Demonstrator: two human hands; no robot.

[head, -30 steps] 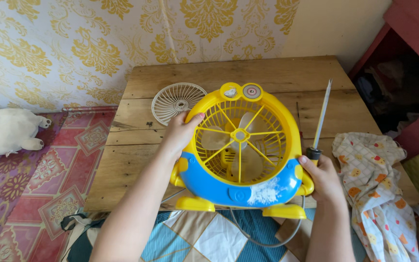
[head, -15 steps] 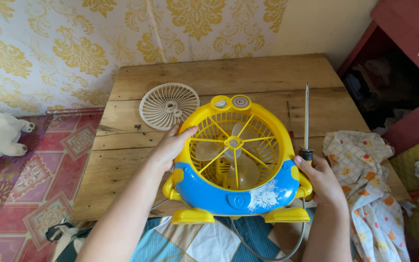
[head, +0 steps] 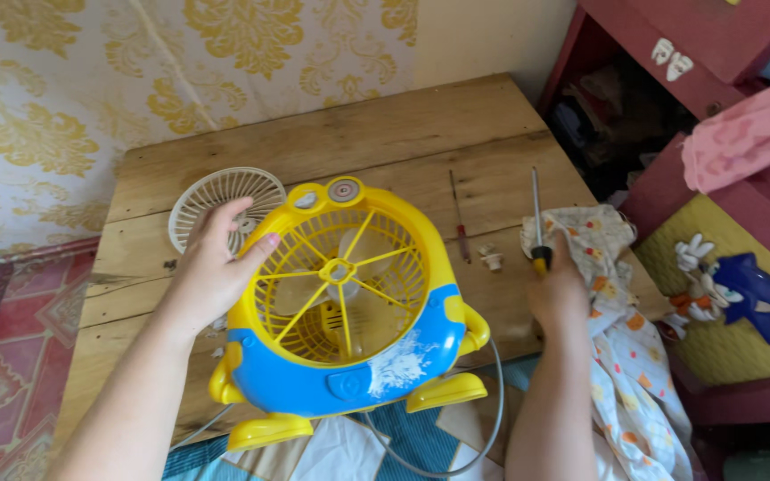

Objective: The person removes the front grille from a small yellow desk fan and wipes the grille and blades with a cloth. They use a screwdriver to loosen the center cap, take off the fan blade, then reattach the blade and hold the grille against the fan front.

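Since half a second ago, our right hand [head: 561,289] has come away from the yellow and blue plastic toy-shaped fan [head: 349,307] and moved out to the right, carrying the screwdriver with it, while the fan has tipped a little toward the left.

Going from the left, our left hand [head: 216,267] rests open with its fingers spread against the fan's yellow rim, steadying it. Just behind that hand, a round cream plastic fan grille [head: 225,198] lies flat on the wooden plank counter [head: 358,134], partly hidden by our fingers. The fan itself stands near the counter's front edge, tilted back on its yellow feet, with its yellow spoked front guard facing up at us and a grey cord [head: 483,419] trailing from under it.

Right of the fan, a thin red-handled screwdriver [head: 458,218] lies on the counter, and a small white plastic part [head: 491,258] sits just beside it. Farther right, our right hand is closed around the handle of a long metal-shafted screwdriver [head: 537,223], its shaft pointing away from us, above a patterned white cloth [head: 621,303].
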